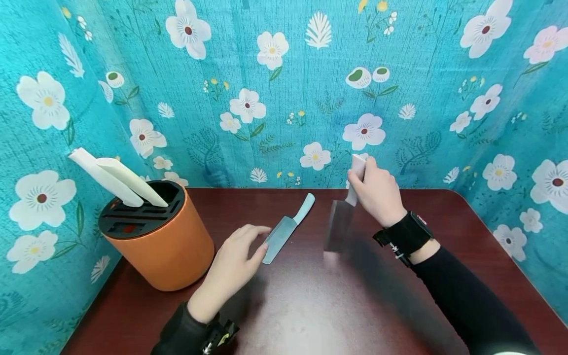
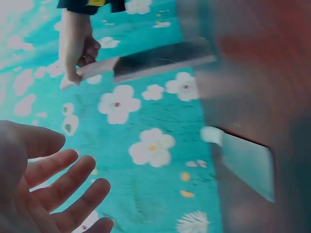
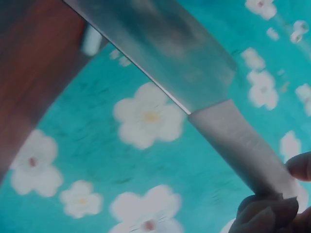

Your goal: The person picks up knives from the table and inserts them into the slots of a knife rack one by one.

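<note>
Gripping a white-handled knife (image 1: 341,222), the right hand (image 1: 377,193) curled its fingers.
Left hand (image 1: 232,264) hovered near a blue knife (image 1: 284,231), fingers parted, empty.

"What sort of surface is it?"
"A dark reddish-brown table (image 1: 443,222), glossy, with a pale glare across its near middle and a rounded far right corner."
"And what's on it?"
"An orange knife block (image 1: 168,251) with a black slotted top stands at the left. Right of it, apart, lies a pale-blue cleaver (image 1: 286,230)."
"Lying which way?"
"Diagonally, handle towards the far edge, blade nearer."
</note>
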Demonstrator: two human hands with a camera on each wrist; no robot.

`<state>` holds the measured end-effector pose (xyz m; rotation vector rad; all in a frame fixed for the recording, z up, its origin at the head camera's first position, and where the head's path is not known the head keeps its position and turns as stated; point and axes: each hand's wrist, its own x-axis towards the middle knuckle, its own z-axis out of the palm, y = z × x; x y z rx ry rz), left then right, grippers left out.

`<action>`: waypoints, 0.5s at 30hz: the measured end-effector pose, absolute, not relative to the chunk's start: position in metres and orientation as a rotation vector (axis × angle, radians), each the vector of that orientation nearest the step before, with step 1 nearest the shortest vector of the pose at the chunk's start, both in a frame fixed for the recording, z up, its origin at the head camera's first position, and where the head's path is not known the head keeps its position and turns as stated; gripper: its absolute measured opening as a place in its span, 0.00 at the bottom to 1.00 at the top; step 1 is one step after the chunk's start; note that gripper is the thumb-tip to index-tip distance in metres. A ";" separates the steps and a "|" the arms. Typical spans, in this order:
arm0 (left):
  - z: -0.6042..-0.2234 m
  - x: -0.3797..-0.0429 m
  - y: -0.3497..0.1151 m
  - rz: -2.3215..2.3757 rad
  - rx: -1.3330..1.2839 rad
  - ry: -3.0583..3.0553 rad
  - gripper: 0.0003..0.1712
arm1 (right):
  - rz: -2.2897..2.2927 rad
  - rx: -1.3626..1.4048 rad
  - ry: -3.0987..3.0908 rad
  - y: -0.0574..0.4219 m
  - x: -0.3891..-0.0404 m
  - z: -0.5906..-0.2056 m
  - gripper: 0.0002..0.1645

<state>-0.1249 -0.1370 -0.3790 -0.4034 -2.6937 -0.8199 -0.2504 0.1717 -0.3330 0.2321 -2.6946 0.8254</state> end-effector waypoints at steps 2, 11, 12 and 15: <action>-0.370 -0.128 -0.134 -0.848 -0.425 -2.660 0.20 | 0.807 0.294 -2.655 0.162 -0.239 -0.331 0.25; -0.340 -0.139 -0.109 -0.975 -0.582 -2.473 0.29 | 0.759 0.528 -2.503 0.123 -0.191 -0.324 0.18; -0.339 -0.140 -0.105 -0.984 -0.609 -2.449 0.29 | 0.756 0.548 -2.488 0.119 -0.187 -0.324 0.17; -0.334 -0.140 -0.096 -1.016 -0.683 -2.363 0.29 | 0.739 0.617 -2.434 0.109 -0.173 -0.323 0.16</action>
